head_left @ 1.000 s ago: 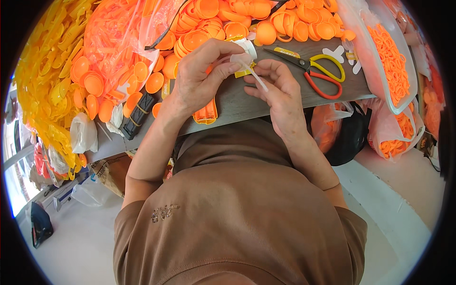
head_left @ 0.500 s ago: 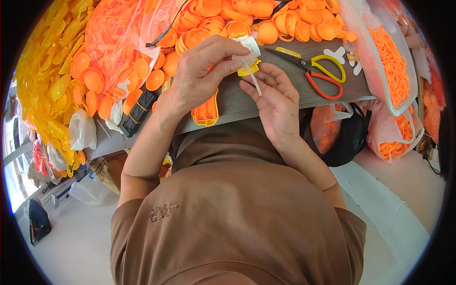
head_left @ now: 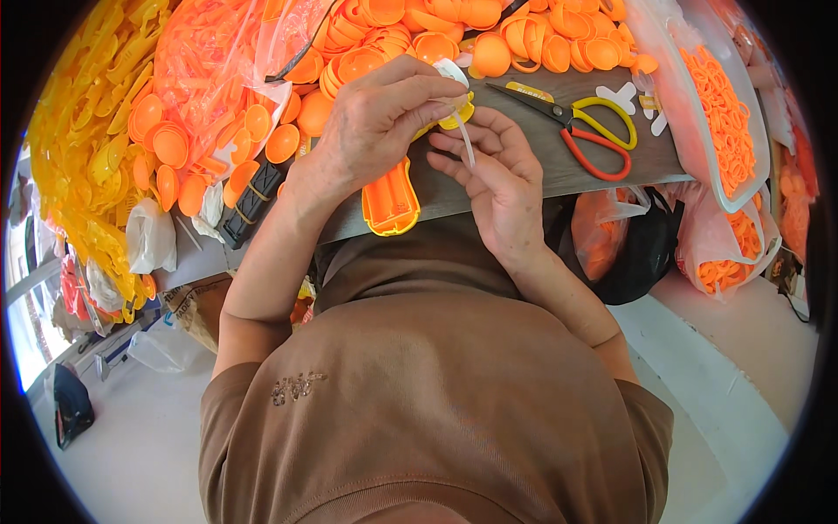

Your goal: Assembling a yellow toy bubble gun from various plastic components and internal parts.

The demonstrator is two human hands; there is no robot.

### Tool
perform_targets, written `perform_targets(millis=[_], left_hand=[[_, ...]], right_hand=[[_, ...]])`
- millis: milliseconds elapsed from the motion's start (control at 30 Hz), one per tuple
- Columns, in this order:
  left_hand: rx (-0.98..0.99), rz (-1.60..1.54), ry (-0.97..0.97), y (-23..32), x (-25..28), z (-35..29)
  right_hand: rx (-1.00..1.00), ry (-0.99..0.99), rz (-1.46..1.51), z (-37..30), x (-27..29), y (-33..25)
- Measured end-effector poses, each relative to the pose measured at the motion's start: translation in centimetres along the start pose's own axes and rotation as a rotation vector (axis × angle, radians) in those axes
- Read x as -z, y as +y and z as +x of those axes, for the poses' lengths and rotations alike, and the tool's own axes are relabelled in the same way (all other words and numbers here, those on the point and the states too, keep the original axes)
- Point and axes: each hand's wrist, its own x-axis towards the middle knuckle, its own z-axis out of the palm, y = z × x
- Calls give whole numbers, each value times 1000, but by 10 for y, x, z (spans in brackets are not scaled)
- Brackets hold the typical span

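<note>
In the head view, both forearms rise from the brown shirt (head_left: 436, 384) at the lower centre of the frame and slant inward, elbows bent outward, so that the hands meet near the upper centre.

The left hand (head_left: 384, 118) shows its back, wrist bent, fingers pointing to the frame's right. Its thumb and index finger close in a pinch on a thin, translucent white strip (head_left: 466, 140), which hangs at a slant toward the lower right. A white rounded piece (head_left: 450, 72) shows just beyond the fingertips, with a bright yellow plastic part (head_left: 460, 116) just below it; the fingers partly cover both.

The right hand (head_left: 502, 179) comes up from the lower right, fingers half curled and spread a little, thumb side toward the strip. The strip's lower end lies just in front of its fingers; whether they grip anything, I cannot tell.

Below the left hand, at the centre of the frame, a long orange plastic shell with a yellow rim (head_left: 390, 201) lies hollow side up at the edge of the grey counter (head_left: 659, 162). Scissors with black blades and one yellow and one red handle (head_left: 563, 115) lie right of the hands, blades parted from the handles by a pivot, tips pointing toward the upper left.
</note>
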Motion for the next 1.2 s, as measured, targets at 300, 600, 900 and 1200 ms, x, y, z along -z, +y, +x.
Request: perform_targets(millis=[300, 600, 900, 1200], left_hand=[[-3, 47, -38, -2, 0, 3], [65, 44, -19, -2, -2, 0], [-3, 80, -46, -3, -3, -5], [-4, 91, -140, -1, 2, -12]], right_hand=[[29, -54, -102, 1, 2, 1], [45, -77, -99, 0, 4, 3], [86, -127, -124, 2, 8, 6], [42, -214, -107, -1, 12, -6]])
